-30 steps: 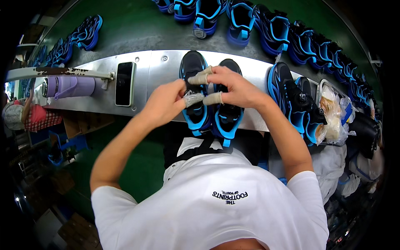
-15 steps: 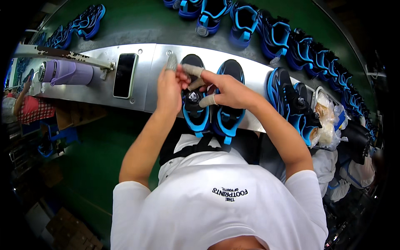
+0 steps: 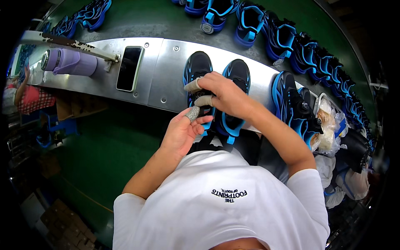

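Note:
A pair of black-and-blue sneakers stands side by side on the metal ledge, toes pointing away from me. Over the middle of the left sneaker (image 3: 198, 62), my right hand (image 3: 229, 96) is closed, its taped thumb and finger bent around the lacing area. The lacing dial there is mostly covered by these fingers. My left hand (image 3: 180, 132) is at the same sneaker's collar, its thumb in a grey finger sleeve and its fingers curled; whatever it pinches is hidden. Beside my right hand the right sneaker (image 3: 238, 71) stands untouched.
A phone (image 3: 130, 68) and a purple bottle (image 3: 77, 62) lie on the ledge (image 3: 173, 75) at left, by a worn metal bar (image 3: 77, 45). More sneakers (image 3: 287, 98) stand at right, next to a tray of plastic-wrapped items (image 3: 327, 121). Sneakers (image 3: 250, 25) line the green conveyor beyond.
My left hand has come down from beside the left sneaker's toe to its collar. My right hand has shifted slightly and now covers the dial. The view has moved a little.

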`<move>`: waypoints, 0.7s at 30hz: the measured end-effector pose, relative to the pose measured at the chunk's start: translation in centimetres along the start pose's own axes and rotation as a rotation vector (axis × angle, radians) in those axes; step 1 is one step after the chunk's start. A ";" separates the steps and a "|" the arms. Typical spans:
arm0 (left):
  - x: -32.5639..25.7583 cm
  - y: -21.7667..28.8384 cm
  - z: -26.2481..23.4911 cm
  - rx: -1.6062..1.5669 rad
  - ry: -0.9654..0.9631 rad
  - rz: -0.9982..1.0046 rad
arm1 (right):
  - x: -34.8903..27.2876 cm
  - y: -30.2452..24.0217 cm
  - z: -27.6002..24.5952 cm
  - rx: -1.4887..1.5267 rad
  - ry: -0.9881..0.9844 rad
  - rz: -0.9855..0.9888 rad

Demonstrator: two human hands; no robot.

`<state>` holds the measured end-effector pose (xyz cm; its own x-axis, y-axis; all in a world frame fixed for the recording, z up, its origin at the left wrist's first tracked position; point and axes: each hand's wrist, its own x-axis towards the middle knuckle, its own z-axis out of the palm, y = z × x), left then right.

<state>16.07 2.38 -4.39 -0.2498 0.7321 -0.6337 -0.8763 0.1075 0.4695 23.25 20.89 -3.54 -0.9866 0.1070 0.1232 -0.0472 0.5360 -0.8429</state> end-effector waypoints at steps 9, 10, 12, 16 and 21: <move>0.3 -0.1 0.6 0.081 -0.050 0.049 | -0.1 0.1 -0.9 0.212 -0.054 0.066; 0.2 -0.4 0.9 0.095 -0.035 0.072 | -0.2 -0.2 -0.5 0.071 0.005 0.033; 0.2 -0.3 0.9 0.102 -0.025 0.110 | -0.1 -0.5 1.2 -0.156 0.133 0.003; -1.0 1.0 2.3 0.294 0.023 -0.031 | 0.0 -0.6 -0.1 -0.049 0.082 0.136; -2.6 1.2 3.5 1.761 -0.363 0.681 | 3.6 3.0 -11.0 -0.617 0.392 0.257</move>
<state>17.13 3.00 -0.04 -0.0304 0.9969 -0.0722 0.7186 0.0720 0.6917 21.30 32.14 0.14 -0.8221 0.5179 0.2365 0.3848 0.8116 -0.4396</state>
